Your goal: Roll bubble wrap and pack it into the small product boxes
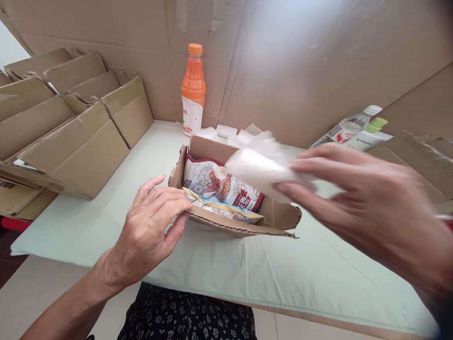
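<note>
Cardboard walls back your pale green counter [106,222]; at frame centre the open cardboard box [233,208] holds snack packets [221,186]; your left hand [152,226], fingers loose, steadies its near rim; your right hand [368,208] pinches a blurred white plastic bag [258,163] above the box; an orange drink bottle [193,89] stands behind.
</note>
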Demonstrator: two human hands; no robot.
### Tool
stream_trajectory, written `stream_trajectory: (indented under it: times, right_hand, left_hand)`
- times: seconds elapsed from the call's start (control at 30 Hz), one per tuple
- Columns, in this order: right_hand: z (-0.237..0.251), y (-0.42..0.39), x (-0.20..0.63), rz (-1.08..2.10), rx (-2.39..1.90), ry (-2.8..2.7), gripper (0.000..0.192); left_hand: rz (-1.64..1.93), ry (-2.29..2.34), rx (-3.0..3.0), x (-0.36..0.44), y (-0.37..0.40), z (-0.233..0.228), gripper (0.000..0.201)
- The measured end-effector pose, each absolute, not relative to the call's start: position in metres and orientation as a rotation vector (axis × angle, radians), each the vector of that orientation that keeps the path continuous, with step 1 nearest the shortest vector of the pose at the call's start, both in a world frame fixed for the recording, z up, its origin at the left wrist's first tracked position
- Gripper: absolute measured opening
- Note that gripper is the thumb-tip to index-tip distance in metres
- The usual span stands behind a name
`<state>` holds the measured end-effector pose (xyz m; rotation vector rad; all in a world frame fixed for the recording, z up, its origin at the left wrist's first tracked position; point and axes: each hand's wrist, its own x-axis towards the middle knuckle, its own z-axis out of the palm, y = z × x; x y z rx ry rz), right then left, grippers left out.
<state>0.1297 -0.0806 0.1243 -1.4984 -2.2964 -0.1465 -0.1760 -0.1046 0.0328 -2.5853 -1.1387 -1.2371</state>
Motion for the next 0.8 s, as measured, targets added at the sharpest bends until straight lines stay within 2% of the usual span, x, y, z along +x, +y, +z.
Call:
stream_trajectory:
  times: [0.07,0.17,0.33,0.43,0.6,0.67,0.73,0.8]
  right_hand:
    - [0.126,-0.057,0.087,-0.212,-1.497,-2.626,0.022]
    - [0.111,-0.028,0.044,-0.199,-1.711,-2.974,0.019]
    - [0.092,-0.005,0.036,0.235,-1.742,-3.234,0.014]
    - [0.09,-0.001,0.04,0.348,-1.755,-3.213,0.019]
    - [0.088,-0.004,0.031,0.164,-1.788,-3.203,0.015]
    - [0.096,-0.01,0.039,-0.026,-1.715,-3.119,0.016]
    - [0.11,-0.024,0.066,-0.18,-1.664,-2.858,0.024]
    - [0.12,-0.045,0.109,-0.146,-1.701,-2.409,0.035]
  left_hand:
    - [-1.288,-1.14,-2.584,-0.175,-0.106,0.029,0.023]
    - [-1.349,-1.141,-2.594,-0.175,-0.108,0.025,0.021]
    - [-1.416,-1.125,-2.601,-0.177,-0.104,0.021,0.019]
    - [-1.431,-1.115,-2.61,-0.177,-0.1,0.021,0.019]
    - [-1.455,-1.16,-2.528,-0.169,-0.098,0.024,0.026]
    - [-1.503,-1.254,-2.411,-0.168,-0.099,0.022,0.038]
    - [-1.616,-1.355,-2.235,-0.171,-0.101,0.014,0.053]
    - [-1.737,-1.464,-2.119,-0.181,-0.102,-0.001,0.062]
